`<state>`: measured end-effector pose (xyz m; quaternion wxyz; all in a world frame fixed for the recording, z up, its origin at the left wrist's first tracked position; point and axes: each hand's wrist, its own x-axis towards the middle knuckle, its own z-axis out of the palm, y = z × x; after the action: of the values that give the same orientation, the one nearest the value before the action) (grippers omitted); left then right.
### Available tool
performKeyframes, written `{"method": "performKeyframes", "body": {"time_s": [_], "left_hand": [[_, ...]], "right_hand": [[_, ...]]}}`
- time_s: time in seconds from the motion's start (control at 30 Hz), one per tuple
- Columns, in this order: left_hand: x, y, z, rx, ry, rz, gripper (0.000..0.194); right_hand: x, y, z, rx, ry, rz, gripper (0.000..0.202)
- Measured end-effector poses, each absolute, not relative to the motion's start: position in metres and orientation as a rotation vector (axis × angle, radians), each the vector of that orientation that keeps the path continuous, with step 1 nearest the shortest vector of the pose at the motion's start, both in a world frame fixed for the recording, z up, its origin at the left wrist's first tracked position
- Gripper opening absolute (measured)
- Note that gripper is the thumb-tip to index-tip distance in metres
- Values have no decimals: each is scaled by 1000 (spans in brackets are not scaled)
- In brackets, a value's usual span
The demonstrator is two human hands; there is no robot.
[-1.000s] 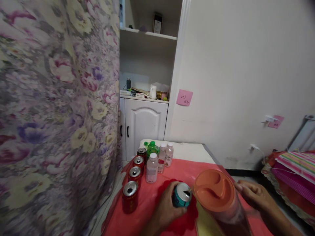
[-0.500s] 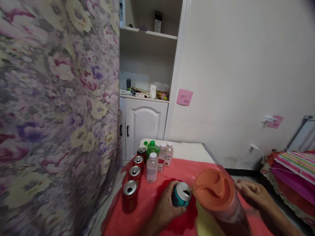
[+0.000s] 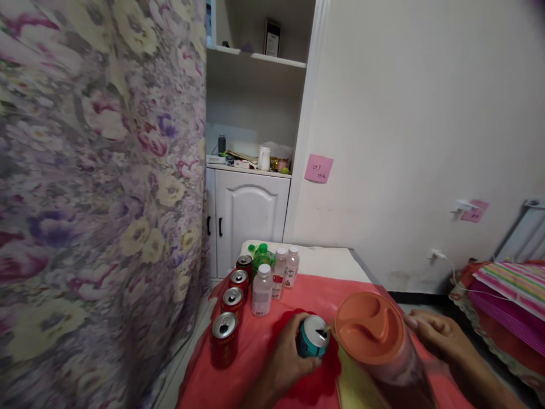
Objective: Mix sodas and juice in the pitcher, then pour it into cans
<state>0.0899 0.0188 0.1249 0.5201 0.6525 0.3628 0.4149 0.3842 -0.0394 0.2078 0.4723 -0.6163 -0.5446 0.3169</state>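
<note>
My left hand (image 3: 286,355) is wrapped round an open teal can (image 3: 314,336), its fingers and thumb on the can's sides. Beside the can stands a clear pitcher with an orange lid (image 3: 369,328), and a thin stream or spout tip shows between the two. At the pitcher's far right side is my right hand (image 3: 434,332), fingers curled near where a handle would be; the grip itself is hidden behind the pitcher. Beneath the can lies a dark red scalloped mat (image 3: 317,389). A yellow item (image 3: 360,386) shows under the pitcher.
Several red cans (image 3: 224,341) line the left edge of the red-covered table (image 3: 332,289). Clear bottles with white caps (image 3: 261,292) and a green bottle (image 3: 263,258) stand beside them. A floral curtain (image 3: 102,199) hangs at left; a white cabinet (image 3: 251,213) is behind.
</note>
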Motion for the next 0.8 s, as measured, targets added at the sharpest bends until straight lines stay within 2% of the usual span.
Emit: {"method": "performKeyframes", "body": {"time_s": [0.8], "left_hand": [[90,15,129,1587,905,1034,64]], "right_hand": [[379,-44,215,-1513,-1297,765,55]]}}
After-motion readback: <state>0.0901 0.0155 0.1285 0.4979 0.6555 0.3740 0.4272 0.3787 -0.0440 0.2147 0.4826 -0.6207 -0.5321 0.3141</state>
